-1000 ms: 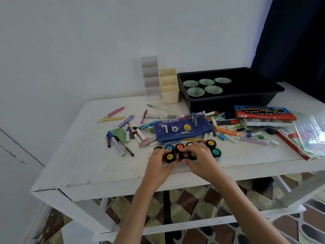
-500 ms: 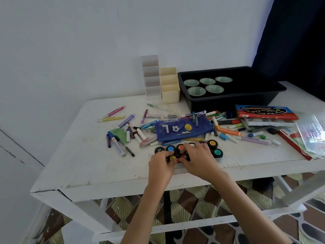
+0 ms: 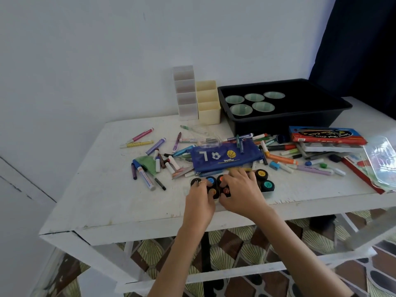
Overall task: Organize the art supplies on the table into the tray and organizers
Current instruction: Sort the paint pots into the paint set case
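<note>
A cluster of small round black paint pots (image 3: 267,185) with coloured lid labels stands upright near the front edge of the white wooden table (image 3: 107,200). Its long axis runs left to right, just in front of the blue fabric pencil pouch (image 3: 222,157). The left hand (image 3: 199,202) and the right hand (image 3: 242,194) both grip the pots, fingers curled over the tops and thumbs on the near side.

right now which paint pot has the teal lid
The teal-lidded pot at the cluster's right end; the yellow-lidded pot sits just behind it.

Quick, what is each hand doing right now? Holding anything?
Left hand: fingers curled round the black paint pots.
Right hand: grips the same paint pots, thumb on their near side.
</note>
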{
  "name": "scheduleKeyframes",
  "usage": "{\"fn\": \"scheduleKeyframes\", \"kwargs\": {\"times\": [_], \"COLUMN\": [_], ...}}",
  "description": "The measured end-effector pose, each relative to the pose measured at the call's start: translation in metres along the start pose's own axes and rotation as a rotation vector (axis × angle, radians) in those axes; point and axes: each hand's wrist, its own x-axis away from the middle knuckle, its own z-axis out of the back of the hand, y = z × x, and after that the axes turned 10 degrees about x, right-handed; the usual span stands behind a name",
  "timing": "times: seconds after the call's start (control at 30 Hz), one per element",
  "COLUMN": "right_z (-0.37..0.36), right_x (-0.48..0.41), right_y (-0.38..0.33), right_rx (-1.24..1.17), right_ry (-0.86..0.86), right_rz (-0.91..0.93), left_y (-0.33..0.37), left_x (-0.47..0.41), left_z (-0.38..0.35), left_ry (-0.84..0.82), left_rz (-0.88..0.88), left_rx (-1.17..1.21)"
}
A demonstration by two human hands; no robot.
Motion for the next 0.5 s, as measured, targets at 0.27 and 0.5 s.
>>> {"fn": "scheduleKeyframes", "kwargs": {"times": [0.27, 0.5], "right_z": [-0.003, 0.003], "right_x": [0.008, -0.001], "right_y": [0.016, 0.065], "right_rx": [-0.273, -0.514], "right_ry": [0.119, 0.228], "right_rz": [-0.030, -0.174], "left_y": [0.013, 0.061], "left_x": [-0.001, -0.033], "left_z": [0.005, -0.009], "left_ry": [0.224, 0.196], "left_rz": [-0.111, -0.164], "left_rx": [-0.023, 0.189]}}
